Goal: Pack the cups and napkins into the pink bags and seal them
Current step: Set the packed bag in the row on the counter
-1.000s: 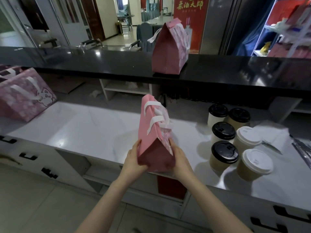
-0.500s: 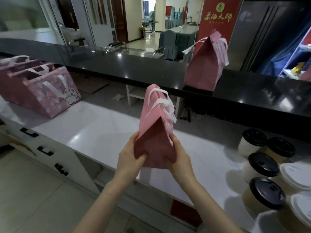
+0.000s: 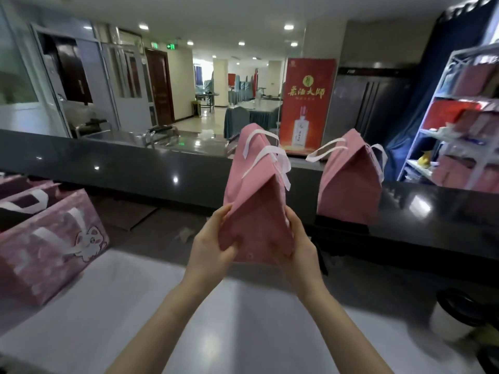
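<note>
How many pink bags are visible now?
3 clearly: held bag in left hand and right hand; second bag on black counter; bunny bag at left. Others behind it are partly hidden.

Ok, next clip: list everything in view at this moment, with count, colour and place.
held bag: one, pink with white handles, top closed, in the air above the worktop, centre
bag on counter: one, pink with white handles, standing right of the held bag
patterned bags: at least two, pink, white animal print on the front one, left end of the worktop
cup: one, pale with black lid, lower right, blurred
worktop: one, white, foreground
black counter: one, raised, behind the worktop
poster: one, red, behind the counter
shelf rack: one, pale frame, far right
left hand: grips the held bag's lower left
right hand: grips its lower right
</note>
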Demonstrator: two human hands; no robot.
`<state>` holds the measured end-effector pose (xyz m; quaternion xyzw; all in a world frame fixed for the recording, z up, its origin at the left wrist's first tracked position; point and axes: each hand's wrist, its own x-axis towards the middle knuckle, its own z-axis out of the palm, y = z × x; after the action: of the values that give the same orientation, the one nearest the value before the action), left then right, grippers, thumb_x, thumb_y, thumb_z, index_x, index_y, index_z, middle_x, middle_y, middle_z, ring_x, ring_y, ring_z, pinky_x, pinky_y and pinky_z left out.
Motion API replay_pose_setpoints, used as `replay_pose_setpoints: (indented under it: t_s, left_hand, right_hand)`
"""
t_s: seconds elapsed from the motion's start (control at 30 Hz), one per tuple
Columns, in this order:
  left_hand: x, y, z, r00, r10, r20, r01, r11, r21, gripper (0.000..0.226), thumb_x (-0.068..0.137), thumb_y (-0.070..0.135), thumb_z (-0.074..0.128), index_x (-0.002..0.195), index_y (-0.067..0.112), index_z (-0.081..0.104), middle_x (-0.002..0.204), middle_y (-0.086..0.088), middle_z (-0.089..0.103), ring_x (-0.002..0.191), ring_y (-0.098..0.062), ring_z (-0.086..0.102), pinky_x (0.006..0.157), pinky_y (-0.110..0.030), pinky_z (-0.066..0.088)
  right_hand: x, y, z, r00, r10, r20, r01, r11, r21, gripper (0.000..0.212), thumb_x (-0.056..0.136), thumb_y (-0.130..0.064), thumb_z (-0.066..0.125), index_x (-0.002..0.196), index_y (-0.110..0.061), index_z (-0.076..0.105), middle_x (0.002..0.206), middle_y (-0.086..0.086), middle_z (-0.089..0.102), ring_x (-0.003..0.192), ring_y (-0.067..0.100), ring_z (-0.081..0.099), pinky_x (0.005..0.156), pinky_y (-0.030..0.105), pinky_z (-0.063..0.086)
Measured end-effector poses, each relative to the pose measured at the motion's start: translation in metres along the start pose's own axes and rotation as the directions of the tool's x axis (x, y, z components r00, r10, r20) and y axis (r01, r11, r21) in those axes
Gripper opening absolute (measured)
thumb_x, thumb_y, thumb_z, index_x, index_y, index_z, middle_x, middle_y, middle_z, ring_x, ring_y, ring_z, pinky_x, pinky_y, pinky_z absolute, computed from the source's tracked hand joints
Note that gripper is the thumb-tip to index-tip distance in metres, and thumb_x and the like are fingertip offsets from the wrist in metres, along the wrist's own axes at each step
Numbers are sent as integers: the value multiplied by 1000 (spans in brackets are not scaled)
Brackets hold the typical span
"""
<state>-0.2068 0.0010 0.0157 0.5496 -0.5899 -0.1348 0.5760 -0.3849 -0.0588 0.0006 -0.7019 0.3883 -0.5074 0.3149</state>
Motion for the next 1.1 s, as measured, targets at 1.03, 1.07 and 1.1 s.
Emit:
replay_pose_setpoints:
  t_s: [1.03,1.07,1.1]
  left_hand:
    - [184,-92,131,969,-101,227,75,990,120,71,82,-1,49,139,38,32,126,10,54,110,-6,56,92,-39,52]
    - [187,-94,134,970,-98,222,73,990,120,71,82,-1,49,138,39,32,125,11,54,110,-6,56,92,-38,52]
    - [190,-95,137,972,-94,214,69,990,121,71,82,0,49,138,40,32,126,11,54,110,-6,57,91,-38,52]
  right_hand:
    - [173,112,-6,983,137,-123,-168,943,-288,73,88,2,51,147,-35,29,150,-8,37,128,12,46,99,16,35]
    - [175,117,-6,981,142,-129,-175,941,-289,71,89,2,51,147,-33,30,149,-6,38,128,11,46,98,15,33]
    - [177,120,-6,980,143,-136,-177,940,-292,69,90,1,50,147,-33,30,149,-6,38,127,11,46,97,14,33]
